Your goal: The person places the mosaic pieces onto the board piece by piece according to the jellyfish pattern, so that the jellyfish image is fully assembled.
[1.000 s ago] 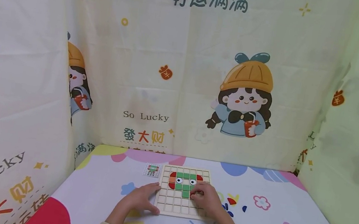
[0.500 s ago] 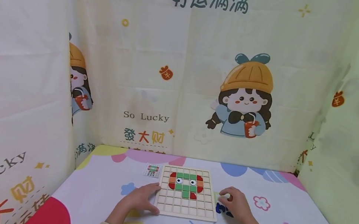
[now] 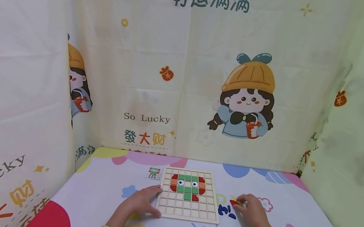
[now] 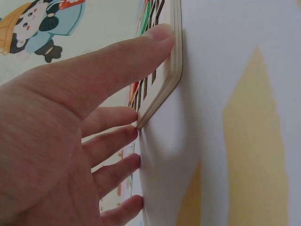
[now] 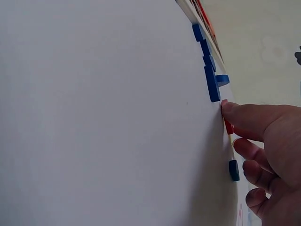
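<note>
Reaching over the tabletop (image 3: 101, 190) in the head view, the right hand (image 3: 252, 209) is now at 3 o'clock from the grid board (image 3: 188, 215), farther out than half a second ago, when it hung just beside the board's edge; one second ago it was over the grid itself. Its forearm comes in from 5 o'clock, the fingers turned toward 9, and thumb and finger meet narrowly on a loose red piece (image 3: 233, 202). Dark blue pieces (image 3: 224, 209) lie between that piece and the board. The red quarter piece (image 3: 195, 197), which the hand covered a second ago, sits in its cell at 3 o'clock from a green square (image 3: 187, 196). The left hand (image 3: 142, 200) has stayed near 9 o'clock on the board, thumb and fingers spread wide against its edge; a picture card (image 3: 153, 172) lies near 10. In the left wrist view, the left thumb points toward 2 o'clock, its tip resting on the board near a corner, while the other fingers fan apart at 3. In the right wrist view, the right thumb presses the red piece in a pinch, blue pieces lined up toward 11 o'clock and a single blue piece (image 5: 234, 170) at 6.
</note>
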Motion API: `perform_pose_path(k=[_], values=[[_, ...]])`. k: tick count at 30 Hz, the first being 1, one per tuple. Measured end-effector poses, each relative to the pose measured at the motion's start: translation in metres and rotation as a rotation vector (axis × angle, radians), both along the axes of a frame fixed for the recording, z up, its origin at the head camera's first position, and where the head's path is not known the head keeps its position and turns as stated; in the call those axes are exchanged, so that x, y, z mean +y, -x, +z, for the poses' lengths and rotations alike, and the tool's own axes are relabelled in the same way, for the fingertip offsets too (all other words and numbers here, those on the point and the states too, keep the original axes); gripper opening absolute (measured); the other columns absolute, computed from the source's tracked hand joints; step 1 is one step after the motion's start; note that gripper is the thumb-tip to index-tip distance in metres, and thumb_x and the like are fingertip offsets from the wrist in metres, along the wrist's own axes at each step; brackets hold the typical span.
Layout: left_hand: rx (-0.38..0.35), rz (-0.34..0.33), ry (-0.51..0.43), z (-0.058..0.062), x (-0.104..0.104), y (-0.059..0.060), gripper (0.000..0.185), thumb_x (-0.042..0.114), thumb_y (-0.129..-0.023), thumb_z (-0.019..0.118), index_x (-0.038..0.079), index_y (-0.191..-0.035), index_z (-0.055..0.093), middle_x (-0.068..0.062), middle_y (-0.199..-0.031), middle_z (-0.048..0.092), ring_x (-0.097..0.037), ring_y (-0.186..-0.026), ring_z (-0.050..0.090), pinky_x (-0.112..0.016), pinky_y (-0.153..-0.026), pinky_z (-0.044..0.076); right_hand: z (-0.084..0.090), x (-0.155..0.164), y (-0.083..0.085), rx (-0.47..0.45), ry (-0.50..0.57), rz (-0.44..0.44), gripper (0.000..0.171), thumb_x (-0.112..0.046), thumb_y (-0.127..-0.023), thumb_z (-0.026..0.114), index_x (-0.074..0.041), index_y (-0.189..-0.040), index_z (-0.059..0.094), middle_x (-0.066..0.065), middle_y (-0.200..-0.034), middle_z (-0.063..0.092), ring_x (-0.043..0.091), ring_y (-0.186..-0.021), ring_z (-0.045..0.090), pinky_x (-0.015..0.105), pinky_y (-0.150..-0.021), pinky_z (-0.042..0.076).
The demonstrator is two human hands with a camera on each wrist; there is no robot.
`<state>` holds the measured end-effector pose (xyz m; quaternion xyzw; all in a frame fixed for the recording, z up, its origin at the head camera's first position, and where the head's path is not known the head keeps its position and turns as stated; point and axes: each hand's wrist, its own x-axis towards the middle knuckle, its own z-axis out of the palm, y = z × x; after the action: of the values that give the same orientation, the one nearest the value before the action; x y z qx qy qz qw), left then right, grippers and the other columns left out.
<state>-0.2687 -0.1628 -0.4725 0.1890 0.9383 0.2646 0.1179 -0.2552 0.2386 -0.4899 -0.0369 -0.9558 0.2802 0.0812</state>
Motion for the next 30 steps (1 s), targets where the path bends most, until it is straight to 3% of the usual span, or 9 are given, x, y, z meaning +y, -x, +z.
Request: perform_pose_path(k=[9, 15, 23, 27, 30], values=[[0.002, -0.006, -0.008, 0.000, 0.000, -0.001, 0.086, 0.046, -0.063, 0.078, 0.016, -0.136, 0.044, -0.003, -0.146, 0.036, -0.032, -0.134, 0.032, -0.056, -0.107, 0.030, -0.006, -0.003, 0.002, 0.013, -0.011, 0.000, 0.023, -0.026, -0.070, 0.078, -0.014, -0.086, 0.068, -0.002, -0.079, 0.058, 0.014, -0.074, 0.048, 0.028, -0.067, 0.043], [-0.008, 0.008, -0.010, 0.000, 0.001, -0.002, 0.086, 0.046, -0.063, 0.079, 0.017, -0.136, 0.044, -0.002, -0.146, 0.037, -0.032, -0.134, 0.032, -0.056, -0.107, 0.030, -0.004, -0.008, 0.003, 0.027, -0.024, 0.027, 0.020, -0.019, -0.072, 0.076, -0.011, -0.089, 0.068, -0.001, -0.080, 0.061, 0.014, -0.074, 0.050, 0.032, -0.070, 0.048], [-0.011, 0.008, -0.018, 0.001, 0.001, -0.003, 0.086, 0.045, -0.063, 0.079, 0.015, -0.136, 0.044, -0.004, -0.146, 0.037, -0.033, -0.134, 0.033, -0.056, -0.106, 0.031, -0.003, -0.019, 0.007, 0.028, 0.005, 0.019, 0.020, -0.015, -0.074, 0.072, -0.012, -0.093, 0.068, 0.002, -0.091, 0.065, 0.019, -0.087, 0.057, 0.045, -0.086, 0.051], [-0.012, -0.004, -0.022, 0.003, 0.000, -0.002, 0.085, 0.043, -0.064, 0.079, 0.013, -0.136, 0.043, -0.005, -0.146, 0.037, -0.034, -0.134, 0.032, -0.056, -0.107, 0.029, -0.001, -0.031, 0.011, 0.014, 0.046, 0.025, 0.019, -0.018, -0.075, 0.072, -0.015, -0.094, 0.066, -0.001, -0.092, 0.063, 0.016, -0.083, 0.052, 0.033, -0.076, 0.052], [-0.015, -0.011, -0.024, 0.004, 0.001, -0.001, 0.084, 0.042, -0.065, 0.078, 0.013, -0.136, 0.043, -0.006, -0.146, 0.037, -0.035, -0.134, 0.032, -0.057, -0.107, 0.029, 0.000, -0.043, 0.013, 0.028, 0.070, 0.051, 0.018, -0.017, -0.074, 0.073, -0.018, -0.091, 0.066, -0.003, -0.091, 0.062, 0.014, -0.077, 0.048, 0.023, -0.064, 0.045]])
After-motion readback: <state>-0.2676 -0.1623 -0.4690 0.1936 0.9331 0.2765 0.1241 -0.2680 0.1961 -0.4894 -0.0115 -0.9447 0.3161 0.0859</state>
